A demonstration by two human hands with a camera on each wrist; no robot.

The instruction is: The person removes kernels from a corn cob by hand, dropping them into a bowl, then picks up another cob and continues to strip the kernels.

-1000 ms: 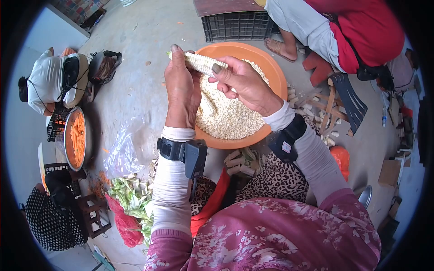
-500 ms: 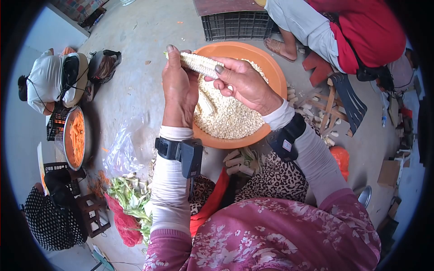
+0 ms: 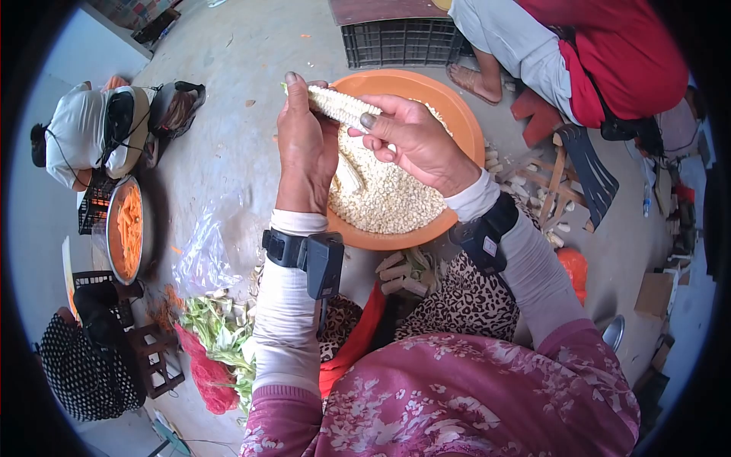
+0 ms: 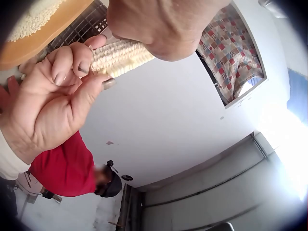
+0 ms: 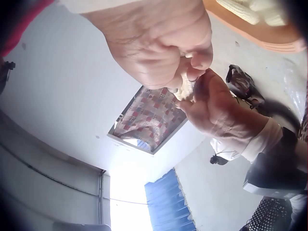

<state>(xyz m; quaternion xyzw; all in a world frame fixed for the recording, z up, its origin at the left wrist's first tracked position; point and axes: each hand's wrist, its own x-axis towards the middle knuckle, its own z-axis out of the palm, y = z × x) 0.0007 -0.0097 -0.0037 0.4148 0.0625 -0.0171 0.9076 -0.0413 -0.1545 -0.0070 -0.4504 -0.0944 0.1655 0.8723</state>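
A pale corn cob (image 3: 335, 105) lies slantwise between both hands, above a wide orange basin (image 3: 466, 114). My left hand (image 3: 304, 152) grips its far-left end, thumb upright along it. At the other end my right hand (image 3: 422, 141) pinches the cob, its thumb pressed on the kernels. The left wrist view shows the rows of the cob (image 4: 120, 58) close up, with some darker, bare-looking rows beside full kernels. Loose white kernels (image 3: 396, 207) fill much of the basin, and a second cob (image 3: 349, 177) rests on them.
Stripped cobs (image 3: 402, 274) and green husks (image 3: 221, 327) lie near my legs. A plastic bag (image 3: 207, 255) is on the floor at left, beyond it a metal bowl of orange strips (image 3: 129, 236). A black crate (image 3: 400, 44) stands behind the basin. People sit at both sides.
Both hands and the cob shifted slightly left, then the left hand came back a little right. Grips on the cob look the same throughout.
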